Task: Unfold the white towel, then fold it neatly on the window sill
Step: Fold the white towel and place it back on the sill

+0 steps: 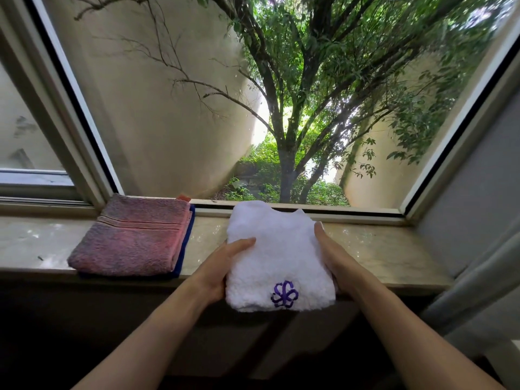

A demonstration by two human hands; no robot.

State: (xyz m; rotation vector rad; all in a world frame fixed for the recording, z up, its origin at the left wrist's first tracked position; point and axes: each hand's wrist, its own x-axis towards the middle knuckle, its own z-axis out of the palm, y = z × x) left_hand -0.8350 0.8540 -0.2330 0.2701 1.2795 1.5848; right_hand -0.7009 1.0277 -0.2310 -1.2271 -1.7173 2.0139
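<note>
1. Nearest to us, our two bare forearms reached up from the bottom edge toward the sill point(374, 249).
2. Our left hand point(222, 266) gripped the left side of the white towel point(274, 249); its thumb lay on top of the cloth and the fingers went beneath, where we could not see them.
3. Our right hand point(332, 254) held the right side, its thumb straight along the towel's edge; the other fingers were hidden under the cloth, so we could not tell how far they curled.
4. The towel was folded into a thick block, its near edge overhanging the front of the sill, with a purple emblem point(284, 294) stitched near that edge. Its far edge was uneven and reached the window frame point(309, 211).
5. To the left, apart from the towel, a folded pink towel point(132, 237) lay on the sill on top of a blue cloth point(185, 243), only the edge of which showed; an orange corner point(184, 197) peeked out at the back.
6. Beyond the glass stood a tree point(287, 153) between pale walls point(168, 108).
</note>
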